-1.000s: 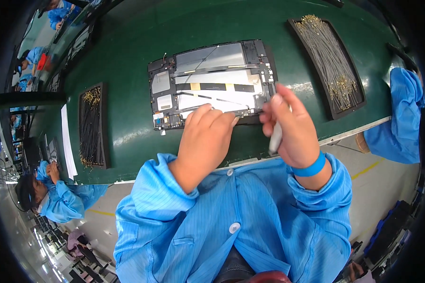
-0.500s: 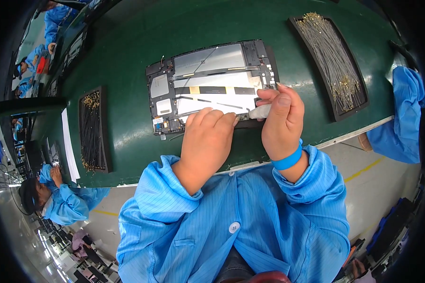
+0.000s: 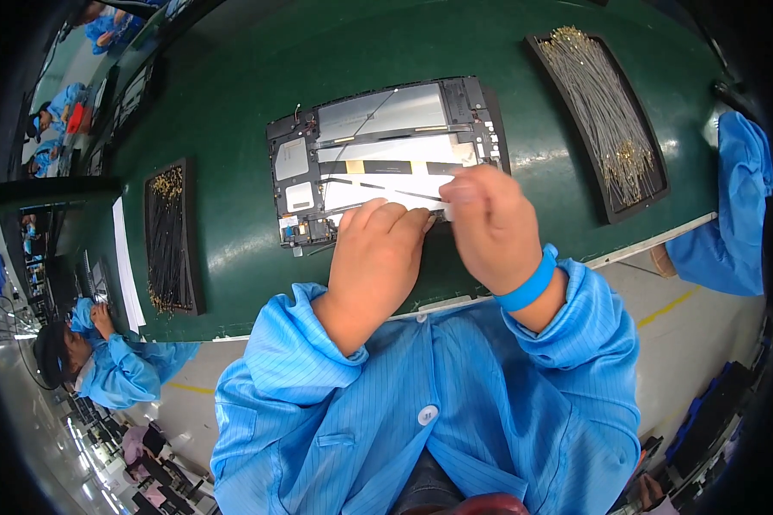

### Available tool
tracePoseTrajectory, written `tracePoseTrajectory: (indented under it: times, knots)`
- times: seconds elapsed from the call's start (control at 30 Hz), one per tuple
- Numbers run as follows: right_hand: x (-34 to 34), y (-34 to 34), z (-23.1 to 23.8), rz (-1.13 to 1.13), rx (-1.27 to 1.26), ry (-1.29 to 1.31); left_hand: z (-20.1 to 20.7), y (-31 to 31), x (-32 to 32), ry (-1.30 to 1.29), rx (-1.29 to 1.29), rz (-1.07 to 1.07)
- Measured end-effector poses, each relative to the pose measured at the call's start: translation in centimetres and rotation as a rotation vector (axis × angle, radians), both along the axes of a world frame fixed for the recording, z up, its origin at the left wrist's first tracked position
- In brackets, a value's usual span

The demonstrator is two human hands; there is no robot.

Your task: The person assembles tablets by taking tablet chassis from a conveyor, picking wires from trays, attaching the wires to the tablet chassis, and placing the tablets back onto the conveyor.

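Tablet chassis, opened on green belt: left hand curled, pinning its near edge; right hand closed there, contents hidden. Press evenly.

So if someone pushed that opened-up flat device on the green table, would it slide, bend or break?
The opened device lies flat, so it would likely slide, not tip or roll. It looks like a thin, rigid frame, probably stiff yet light. Its bare boards and thin cables look fragile; both the left hand and right hand rest at its near edge.
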State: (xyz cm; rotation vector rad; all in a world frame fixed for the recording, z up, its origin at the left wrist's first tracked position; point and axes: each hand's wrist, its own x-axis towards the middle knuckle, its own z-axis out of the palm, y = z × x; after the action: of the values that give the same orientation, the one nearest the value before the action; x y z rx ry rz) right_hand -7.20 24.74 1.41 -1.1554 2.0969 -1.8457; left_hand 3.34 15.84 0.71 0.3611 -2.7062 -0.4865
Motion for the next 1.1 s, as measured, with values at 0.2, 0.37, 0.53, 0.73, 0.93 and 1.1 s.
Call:
tracePoseTrajectory:
  times: [0.2, 0.37, 0.53, 0.73, 0.93, 1.1]
  knots:
    - [-0.2, -1.4, 0.9, 0.257, 0.238, 0.319, 0.9, -0.9, 0.3, -0.121, -0.014, -0.063]
    - [-1.2, -0.8, 0.3, 0.049, 0.049, -0.494, 3.1, -6.3, 0.8, -0.096, -0.468, 0.279]
    - [-4.1, 3.9, 0.9, -0.117, 0.214, -0.886, 0.9, -8.1, 8.3, 0.029, 0.249, 0.660]
    - [-3.8, 3.8, 0.7, 0.011, 0.489, -0.971, 1.5, -6.9, 8.1, 0.072, 1.480, 0.780]
    - [-2.1, -0.4, 0.0, 0.263, 0.511, -1.211, -0.4, -6.0, 5.2, 0.709, 1.962, 0.570]
    - [-1.2, -6.7, 1.4, 0.266, 0.468, -1.203, 1.3, -5.0, 1.1, 0.410, 2.120, 0.499]
